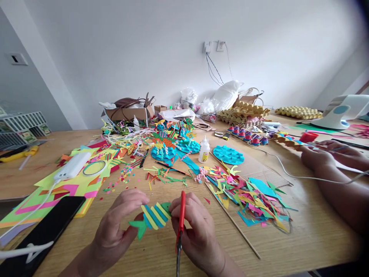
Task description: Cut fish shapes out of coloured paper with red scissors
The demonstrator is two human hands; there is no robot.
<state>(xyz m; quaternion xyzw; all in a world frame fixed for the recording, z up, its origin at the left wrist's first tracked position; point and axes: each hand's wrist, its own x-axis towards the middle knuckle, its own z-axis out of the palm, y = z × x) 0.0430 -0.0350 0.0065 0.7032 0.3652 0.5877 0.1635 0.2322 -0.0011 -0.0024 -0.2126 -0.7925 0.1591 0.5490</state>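
A small striped paper fish (pixel 156 216), blue and yellow with a green head and tail, is held above the table between my hands. My left hand (pixel 117 221) curls at the tail end, thumb against the green tail. On the other side, my right hand (pixel 194 223) pinches the fish by its head. Red-handled scissors (pixel 181 215) hang from that same hand, blades pointing down toward me. Part of the right fingers lies hidden behind the scissor handle.
Paper scraps (pixel 256 200) and a wooden stick (pixel 235 223) lie to the right. Ahead are a glue bottle (pixel 204 151) and blue egg-carton pieces (pixel 228 154). A black phone (pixel 46 231) and coloured sheets (pixel 92 188) lie left. Another person's hands (pixel 328 154) work at far right.
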